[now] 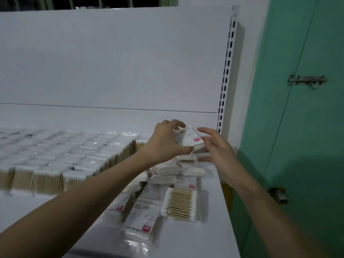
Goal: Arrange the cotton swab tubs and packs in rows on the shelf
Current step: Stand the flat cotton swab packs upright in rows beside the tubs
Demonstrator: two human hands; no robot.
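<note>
— Head view, reading from nine o'clock across: the standing rows of packs (55,164) fill the left of the shelf (214,229), packed upright, cotton tips up, and they end about where the left forearm crosses.

— And the left hand (165,141)?

— Above the middle of the shelf, fingers curled over the top edge and thumb under the bottom corner of one pack (189,137). It pinches that pack clear of the pile, tilted, its long side running roughly from eleven o'clock down to five.

— So the right hand has it too?

— Not that I can see. The right hand (216,149) is just beside it at three o'clock, fingers spread and loosely bent toward the pack's edge; touching or a hair apart, I cannot tell (the frame smears there).

— Where does the pack go, you reckon?

— My guess: the end of the rows lies at nine o'clock from the held pack, so the left hand is the nearer one. The pack would need turning upright to match.

— And the rest?

— A loose heap of packs (167,192) lies flat below both hands, at six o'clock, unsorted.
</note>
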